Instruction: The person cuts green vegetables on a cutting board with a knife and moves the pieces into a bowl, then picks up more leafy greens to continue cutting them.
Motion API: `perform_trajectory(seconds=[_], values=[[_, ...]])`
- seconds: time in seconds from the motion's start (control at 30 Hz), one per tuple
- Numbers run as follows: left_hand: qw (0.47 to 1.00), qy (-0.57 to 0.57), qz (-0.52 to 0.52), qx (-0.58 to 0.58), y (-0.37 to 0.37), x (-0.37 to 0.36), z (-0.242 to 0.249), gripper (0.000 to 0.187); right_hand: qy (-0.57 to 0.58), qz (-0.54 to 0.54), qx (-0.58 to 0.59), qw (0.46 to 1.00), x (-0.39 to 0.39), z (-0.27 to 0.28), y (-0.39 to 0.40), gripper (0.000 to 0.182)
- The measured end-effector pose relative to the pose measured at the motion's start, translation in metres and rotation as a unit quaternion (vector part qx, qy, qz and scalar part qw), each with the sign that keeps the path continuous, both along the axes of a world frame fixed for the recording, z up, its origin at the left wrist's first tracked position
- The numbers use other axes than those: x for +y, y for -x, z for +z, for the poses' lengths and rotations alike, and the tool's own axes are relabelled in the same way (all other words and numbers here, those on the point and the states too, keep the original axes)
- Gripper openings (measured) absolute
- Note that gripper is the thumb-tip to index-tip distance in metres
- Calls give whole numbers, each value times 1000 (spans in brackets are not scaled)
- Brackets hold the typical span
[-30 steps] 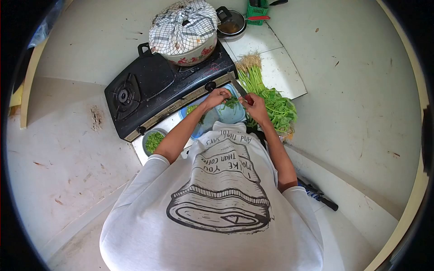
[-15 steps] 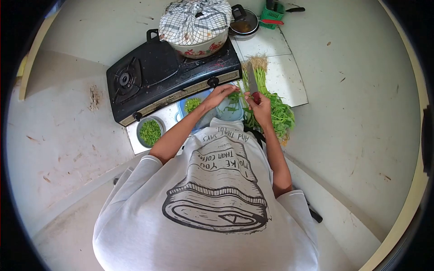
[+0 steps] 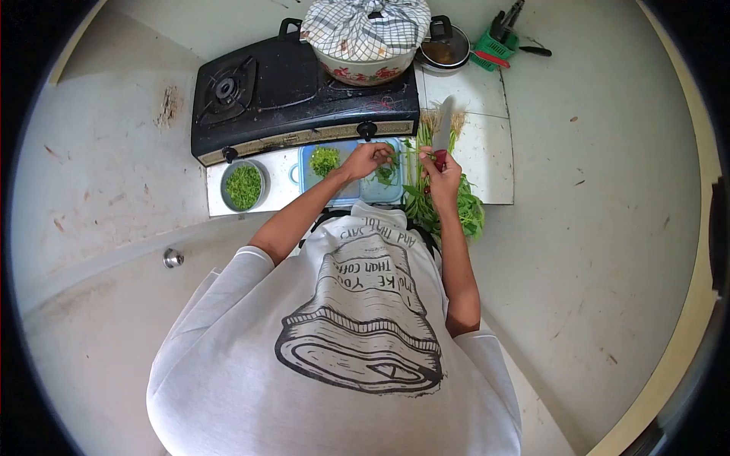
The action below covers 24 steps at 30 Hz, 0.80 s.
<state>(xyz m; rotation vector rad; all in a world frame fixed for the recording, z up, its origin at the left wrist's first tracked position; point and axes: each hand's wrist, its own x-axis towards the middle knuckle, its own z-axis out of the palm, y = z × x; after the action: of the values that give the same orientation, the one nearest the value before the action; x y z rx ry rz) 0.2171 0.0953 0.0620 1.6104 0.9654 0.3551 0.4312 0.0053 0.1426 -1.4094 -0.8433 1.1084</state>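
Note:
In my right hand (image 3: 444, 182) is a knife (image 3: 442, 128), its red handle in my fist and its blade pointing up and away from me. Right under that hand lies a bundle of leafy greens (image 3: 465, 211), with green stems and pale roots toward the back. My left hand (image 3: 368, 160) hovers over the blue tray (image 3: 351, 190), fingers curled and pinched together; what they hold, if anything, is too small to make out. Loose leaves (image 3: 385, 175) lie in the tray beneath the fingertips. Chopped greens (image 3: 325, 159) form a pile in its left part.
A bowl of chopped greens (image 3: 243, 187) stands left of the tray. Behind is a black gas stove (image 3: 281, 99) carrying a cloth-covered pot (image 3: 369, 70). A small pan (image 3: 445, 52) and a green basket (image 3: 487, 52) with utensils sit at the back right.
The view has shifted, showing the counter farther forward. My left hand has moved slightly away from my right. The knife stays in my right hand, its blade now tilted more to the right.

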Motion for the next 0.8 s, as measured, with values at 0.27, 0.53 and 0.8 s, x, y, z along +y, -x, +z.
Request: perform_trajectory(seconds=[0.27,0.53,0.8], values=[[992,-33,120,-16,-5,-19,-2,30,40,36,-7,999,-7,28,-22,22],[951,-35,297,-81,-9,-51,35,31,77,98,-19,992,-5,28,-26,18],[987,-31,117,-108,29,-51,105,27,76,190,-22,979,1,36,34,17]])
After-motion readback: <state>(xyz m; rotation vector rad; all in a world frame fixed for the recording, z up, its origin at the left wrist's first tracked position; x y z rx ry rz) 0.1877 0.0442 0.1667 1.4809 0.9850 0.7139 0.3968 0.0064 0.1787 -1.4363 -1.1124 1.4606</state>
